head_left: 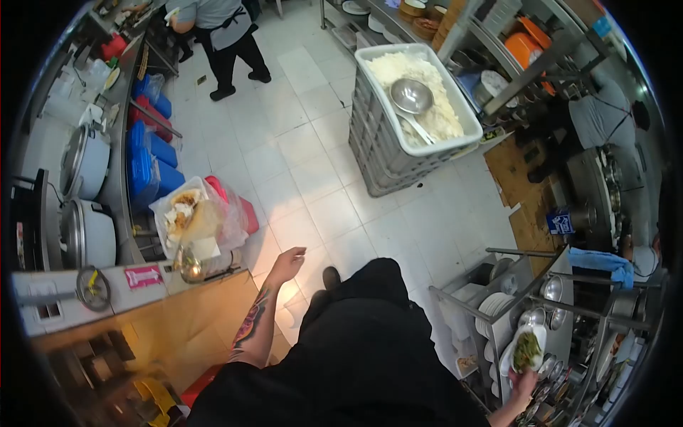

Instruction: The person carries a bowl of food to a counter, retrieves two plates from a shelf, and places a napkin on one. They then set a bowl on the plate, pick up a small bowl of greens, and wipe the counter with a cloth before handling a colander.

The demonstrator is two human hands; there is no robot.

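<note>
My right hand (pixel 525 384) grips the near end of a white oblong dish (pixel 538 340). Green vegetables (pixel 527 350) lie on that dish, which is over a metal shelf rack (pixel 562 285) at the lower right. Stacked white plates (pixel 491 307) and several metal bowls (pixel 551 288) sit about it on the rack. Out in front of my body, my left hand (pixel 287 265) hangs over the tiled floor with nothing in it, fingers loosely stretched. Nearest to it is a bin lined with a clear plastic bag (pixel 231 228).
A tub of white rice (pixel 448 107) with a metal bowl (pixel 411 96) stands on grey crates (pixel 377 156). Two rice cookers (pixel 91 231) line the left counter, blue bins (pixel 153 167) below. One person (pixel 220 39) stands at the back, another (pixel 601 117) at right.
</note>
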